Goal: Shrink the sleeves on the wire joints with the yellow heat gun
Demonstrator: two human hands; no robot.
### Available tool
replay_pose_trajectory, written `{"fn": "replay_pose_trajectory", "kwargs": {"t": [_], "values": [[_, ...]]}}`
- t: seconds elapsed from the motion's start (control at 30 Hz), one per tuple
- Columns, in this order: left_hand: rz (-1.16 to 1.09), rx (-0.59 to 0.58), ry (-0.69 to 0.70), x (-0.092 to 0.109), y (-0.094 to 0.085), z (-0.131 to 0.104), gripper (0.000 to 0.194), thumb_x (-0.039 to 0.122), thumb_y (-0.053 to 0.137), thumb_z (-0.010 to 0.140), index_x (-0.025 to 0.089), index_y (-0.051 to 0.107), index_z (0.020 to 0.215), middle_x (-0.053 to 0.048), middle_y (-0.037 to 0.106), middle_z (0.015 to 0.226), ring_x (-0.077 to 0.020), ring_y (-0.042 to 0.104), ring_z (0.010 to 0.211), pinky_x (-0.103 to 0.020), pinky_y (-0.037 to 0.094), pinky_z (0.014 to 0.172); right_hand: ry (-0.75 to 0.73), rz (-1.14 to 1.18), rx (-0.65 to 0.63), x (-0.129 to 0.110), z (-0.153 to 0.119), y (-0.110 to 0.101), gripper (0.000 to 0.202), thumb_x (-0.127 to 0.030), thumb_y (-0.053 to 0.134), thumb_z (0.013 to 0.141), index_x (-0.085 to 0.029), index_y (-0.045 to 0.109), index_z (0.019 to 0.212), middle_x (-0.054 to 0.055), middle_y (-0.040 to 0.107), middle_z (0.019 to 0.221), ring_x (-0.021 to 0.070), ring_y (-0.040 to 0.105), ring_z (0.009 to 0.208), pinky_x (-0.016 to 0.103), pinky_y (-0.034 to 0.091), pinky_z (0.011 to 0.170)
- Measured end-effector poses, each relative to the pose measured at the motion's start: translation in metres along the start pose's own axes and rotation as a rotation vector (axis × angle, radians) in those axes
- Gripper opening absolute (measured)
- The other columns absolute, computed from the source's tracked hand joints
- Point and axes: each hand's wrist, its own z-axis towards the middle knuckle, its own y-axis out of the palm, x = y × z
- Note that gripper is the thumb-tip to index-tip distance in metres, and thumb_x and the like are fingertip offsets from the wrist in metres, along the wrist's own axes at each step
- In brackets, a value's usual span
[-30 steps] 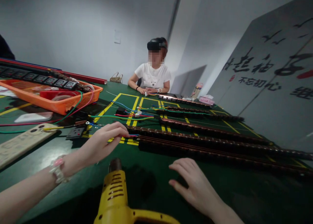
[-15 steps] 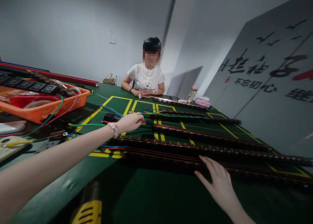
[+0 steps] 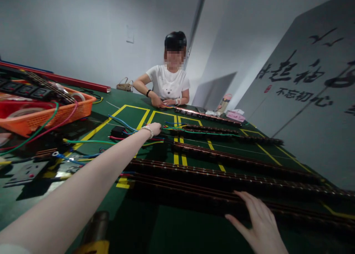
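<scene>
My left hand (image 3: 155, 128) is stretched far over the table, its fingers curled closed at the ends of several coloured wires (image 3: 169, 126). Whatever its fingertips hold is hidden behind the hand. Those wires run to a long dark strip with copper-coloured bars (image 3: 210, 131). Nearer to me, more such strips lie side by side. My right hand (image 3: 257, 220) is open, thumb and fingers apart, with fingertips at the edge of the nearest dark strip (image 3: 194, 189). Below my left forearm are a small black box (image 3: 118, 131) and loose green wire (image 3: 91, 141).
An orange basket (image 3: 80, 111) with socket strips and wires stands at left. A tool with a yellow body and metal nozzle (image 3: 97, 228) lies at the near edge. Across the green table, a person (image 3: 169, 83) handles another copper-barred strip (image 3: 205, 115). Yellow tape (image 3: 135, 106) marks the tabletop.
My left hand has reached farther forward, to the wire ends of a farther strip. My right hand stays open by the nearest strip. The other person's hand has shifted slightly.
</scene>
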Motion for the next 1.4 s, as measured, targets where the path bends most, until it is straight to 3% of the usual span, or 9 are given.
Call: {"fn": "replay_pose_trajectory", "kwargs": {"t": [0.2,0.4,0.5,0.6,0.7,0.83,1.0,1.27,1.4], "values": [[0.054,0.075,0.062,-0.002,-0.013,-0.002,0.032,0.029,0.037,0.084,0.013,0.06,0.1,-0.016,0.06,0.107,-0.0268,0.055,0.098,-0.038,0.038,0.083,0.057,0.038,-0.039,-0.006,0.002,-0.004,0.062,-0.065,0.047,0.073,-0.025,0.041,0.121,0.009,0.05,0.118,0.0299,0.046,0.111,0.049,0.034,0.091],[0.235,0.403,0.26,0.006,-0.045,-0.022,0.031,0.028,0.032,0.089,0.01,0.056,0.094,-0.013,0.06,0.096,-0.0228,0.057,0.088,-0.035,0.034,0.079,0.135,0.204,-0.028,-0.014,0.002,-0.012,0.058,-0.058,0.051,0.074,-0.026,0.043,0.121,0.008,0.049,0.12,0.0295,0.043,0.114,0.053,0.028,0.097],[0.32,0.545,0.407,0.012,-0.066,-0.052,0.034,0.031,0.028,0.091,0.013,0.055,0.096,-0.01,0.058,0.095,-0.02,0.055,0.086,-0.034,0.033,0.078,0.353,0.524,0.097,-0.03,0.011,-0.024,0.05,-0.052,0.05,0.077,-0.025,0.046,0.119,0.008,0.051,0.12,0.0277,0.046,0.113,0.05,0.033,0.097],[0.336,0.623,0.505,0.02,-0.081,-0.091,0.032,0.028,0.027,0.092,0.015,0.055,0.096,-0.008,0.057,0.092,-0.0166,0.053,0.084,-0.032,0.033,0.078,0.592,1.022,0.201,-0.051,0.037,-0.036,0.053,-0.048,0.056,0.075,-0.022,0.045,0.12,0.01,0.052,0.119,0.0265,0.054,0.106,0.047,0.039,0.095],[0.314,0.611,0.619,0.027,-0.089,-0.13,0.028,0.025,0.029,0.092,0.018,0.055,0.1,-0.006,0.057,0.095,-0.0153,0.053,0.084,-0.031,0.035,0.078,0.841,1.568,0.116,-0.066,0.078,-0.04,0.047,-0.045,0.053,0.077,-0.014,0.046,0.113,0.015,0.057,0.111,0.0246,0.059,0.099,0.041,0.047,0.088],[0.174,0.605,0.706,0.026,-0.095,-0.171,0.029,0.019,0.03,0.091,0.023,0.057,0.102,-0.003,0.058,0.092,-0.0131,0.055,0.083,-0.029,0.039,0.078,1.06,1.889,-0.013,-0.077,0.125,-0.03,0.041,-0.046,0.038,0.086,-0.009,0.051,0.098,0.016,0.06,0.098,0.0193,0.062,0.092,0.028,0.052,0.081],[0.136,0.605,0.685,0.004,-0.095,-0.198,0.033,0.017,0.032,0.089,0.028,0.053,0.112,-0.002,0.06,0.096,-0.0136,0.057,0.084,-0.03,0.043,0.079,1.185,1.891,0.129,-0.087,0.147,-0.011,0.029,-0.043,0.04,0.087,-0.016,0.051,0.083,0.002,0.06,0.071,0.0116,0.062,0.066,0.024,0.055,0.069],[0.085,0.594,0.694,-0.015,-0.079,-0.225,0.037,0.019,0.035,0.089,0.035,0.048,0.12,0.0,0.062,0.095,-0.0125,0.06,0.08,-0.026,0.046,0.075,1.168,1.829,0.212,-0.088,0.173,0.004,0.015,-0.032,0.055,0.081,-0.017,0.054,0.08,-0.003,0.061,0.065,0.0088,0.06,0.058,0.016,0.053,0.051],[0.038,0.598,0.764,-0.017,-0.073,-0.238,0.042,0.02,0.042,0.086,0.04,0.044,0.123,0.003,0.061,0.105,-0.0092,0.06,0.081,-0.02,0.045,0.079,1.13,1.778,0.355,-0.087,0.173,0.001,0.013,-0.021,0.066,0.073,-0.016,0.056,0.079,-0.006,0.061,0.064,0.0054,0.058,0.056,0.01,0.05,0.049]]}}
